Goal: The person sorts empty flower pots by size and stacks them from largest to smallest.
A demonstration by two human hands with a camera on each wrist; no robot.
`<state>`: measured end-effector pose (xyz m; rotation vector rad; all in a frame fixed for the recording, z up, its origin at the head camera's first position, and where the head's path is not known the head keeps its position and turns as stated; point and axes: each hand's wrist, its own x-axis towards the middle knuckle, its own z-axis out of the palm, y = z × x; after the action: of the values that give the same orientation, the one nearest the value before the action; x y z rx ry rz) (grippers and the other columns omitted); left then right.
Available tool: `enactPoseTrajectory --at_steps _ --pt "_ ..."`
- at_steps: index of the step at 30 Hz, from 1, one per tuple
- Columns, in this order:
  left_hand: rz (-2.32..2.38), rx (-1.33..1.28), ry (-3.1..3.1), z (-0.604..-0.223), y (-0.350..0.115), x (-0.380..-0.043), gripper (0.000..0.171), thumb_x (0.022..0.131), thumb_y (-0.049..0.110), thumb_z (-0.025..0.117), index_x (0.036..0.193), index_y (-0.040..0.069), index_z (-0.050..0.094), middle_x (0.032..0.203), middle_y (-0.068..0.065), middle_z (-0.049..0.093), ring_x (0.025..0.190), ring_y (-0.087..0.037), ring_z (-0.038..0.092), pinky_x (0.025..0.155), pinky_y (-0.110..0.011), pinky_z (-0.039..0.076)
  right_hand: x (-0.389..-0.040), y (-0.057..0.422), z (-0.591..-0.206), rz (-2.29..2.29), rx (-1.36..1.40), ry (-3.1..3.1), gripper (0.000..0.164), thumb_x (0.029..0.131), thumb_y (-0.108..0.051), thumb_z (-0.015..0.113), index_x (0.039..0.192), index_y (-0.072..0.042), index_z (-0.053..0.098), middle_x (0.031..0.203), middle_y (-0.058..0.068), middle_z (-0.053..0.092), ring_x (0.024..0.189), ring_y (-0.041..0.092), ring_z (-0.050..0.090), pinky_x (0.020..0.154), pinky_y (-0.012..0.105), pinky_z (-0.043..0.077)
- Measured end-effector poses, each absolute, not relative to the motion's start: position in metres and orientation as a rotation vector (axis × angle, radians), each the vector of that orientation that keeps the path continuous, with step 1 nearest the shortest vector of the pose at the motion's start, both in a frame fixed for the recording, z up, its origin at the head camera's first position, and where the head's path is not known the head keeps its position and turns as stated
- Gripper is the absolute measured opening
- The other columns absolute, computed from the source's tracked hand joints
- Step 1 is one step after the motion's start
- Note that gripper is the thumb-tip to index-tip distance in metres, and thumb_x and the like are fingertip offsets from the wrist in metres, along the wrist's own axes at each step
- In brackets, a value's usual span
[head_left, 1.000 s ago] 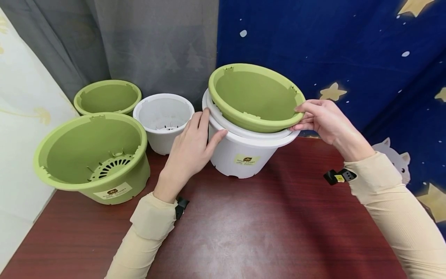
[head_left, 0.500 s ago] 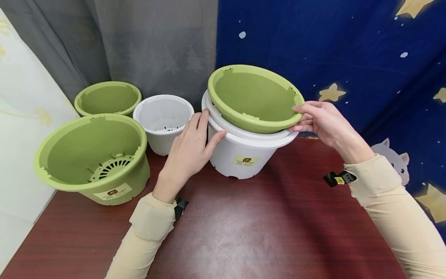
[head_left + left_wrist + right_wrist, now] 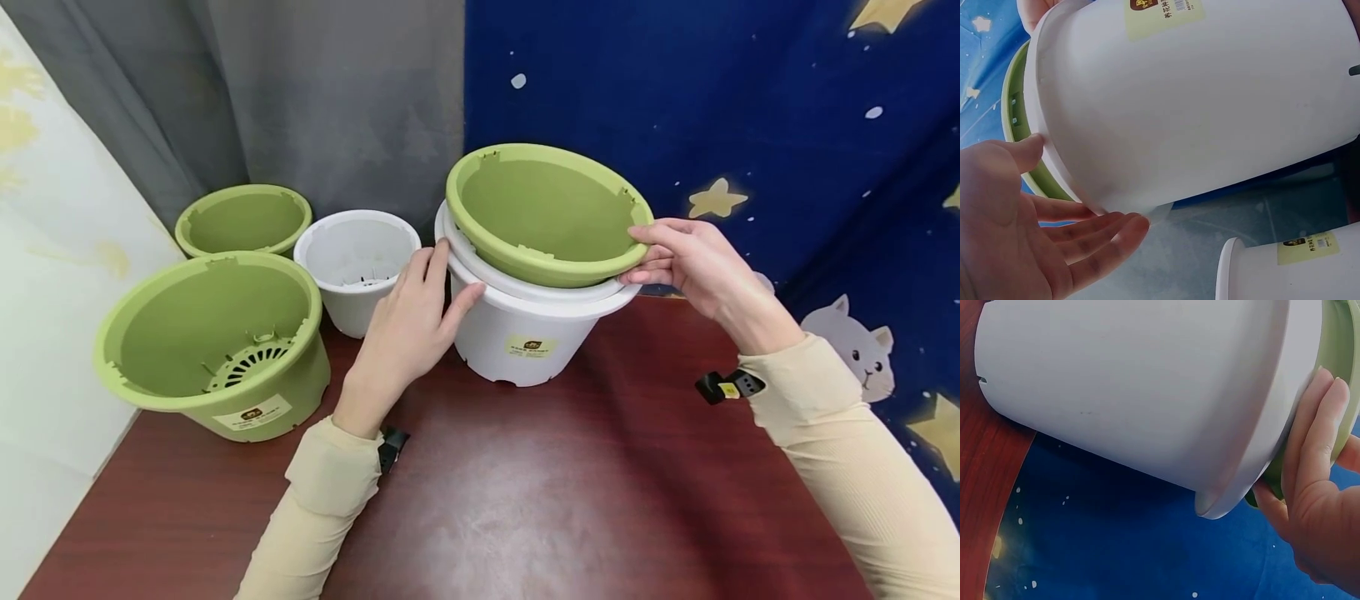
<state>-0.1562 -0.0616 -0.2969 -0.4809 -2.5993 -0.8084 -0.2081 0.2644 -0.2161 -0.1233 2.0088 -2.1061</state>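
White plastic makes the large pot (image 3: pixel 491 342), which stands upright on the dark red desk (image 3: pixel 540 483), near the blue cloth (image 3: pixel 675 92) with its stars. A yellowish label (image 3: pixel 532 346) is on its front. Inside its mouth there is an inner white rim (image 3: pixel 498 277), and in this one sits the tilted green pot (image 3: pixel 555 200). Its rim is higher at the left than at the right, so it is not level with the white rims, and at the left a gap is seen between them.

The right hand (image 3: pixel 693 258) pinches the green pot at its right edge: the thumb is on the inner side, the other fingers are beneath the rim. The left hand (image 3: pixel 408 325) touches the left front of the large pot's rim, with thumb and fingers spread wide apart; the left wrist view shows the fingertips against the white wall, just under the rim.

To the left of the left hand, a smaller white pot (image 3: pixel 348 308) stands upright on the desk. Beside it are a wide green pot (image 3: pixel 180 333), with slots in its bottom, and behind that a further green pot (image 3: pixel 247 221). A grey curtain (image 3: pixel 345 100) hangs behind them. Both arms have cream sleeves (image 3: pixel 817 400).
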Motion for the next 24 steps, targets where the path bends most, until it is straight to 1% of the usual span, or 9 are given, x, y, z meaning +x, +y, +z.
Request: enactPoseTrajectory --at_steps 5,17,24 --pt "-0.802 -0.469 -2.61 -0.295 -0.061 -0.154 0.072 0.105 0.05 0.048 0.154 -0.001 0.033 0.144 -0.021 0.044 0.132 -0.035 0.046 0.093 -0.059 0.049 -0.209 0.264 -0.216 -2.12 -0.127 2.0 0.014 0.098 -0.006 0.065 0.105 0.005 0.063 0.081 0.018 0.074 0.07 0.027 0.075 0.066 0.029 0.059" --pt "-0.779 -0.462 -2.603 -0.297 -0.07 -0.146 0.07 0.104 0.049 0.051 0.153 0.0 0.037 0.142 -0.02 0.045 0.128 -0.034 0.049 0.089 -0.06 0.05 -0.212 0.258 -0.22 -2.137 -0.136 1.964 0.01 0.098 -0.008 0.065 0.102 0.001 0.067 0.084 0.019 0.074 0.071 0.027 0.075 0.067 0.03 0.06" --pt "-0.779 -0.455 -2.611 -0.299 -0.078 -0.141 0.069 0.104 0.049 0.05 0.152 0.001 0.039 0.143 -0.02 0.044 0.129 -0.035 0.049 0.088 -0.062 0.05 -0.214 0.255 -0.225 -2.162 -0.123 1.939 0.014 0.099 -0.008 0.063 0.106 0.004 0.063 0.083 0.019 0.073 0.07 0.027 0.075 0.067 0.031 0.06"
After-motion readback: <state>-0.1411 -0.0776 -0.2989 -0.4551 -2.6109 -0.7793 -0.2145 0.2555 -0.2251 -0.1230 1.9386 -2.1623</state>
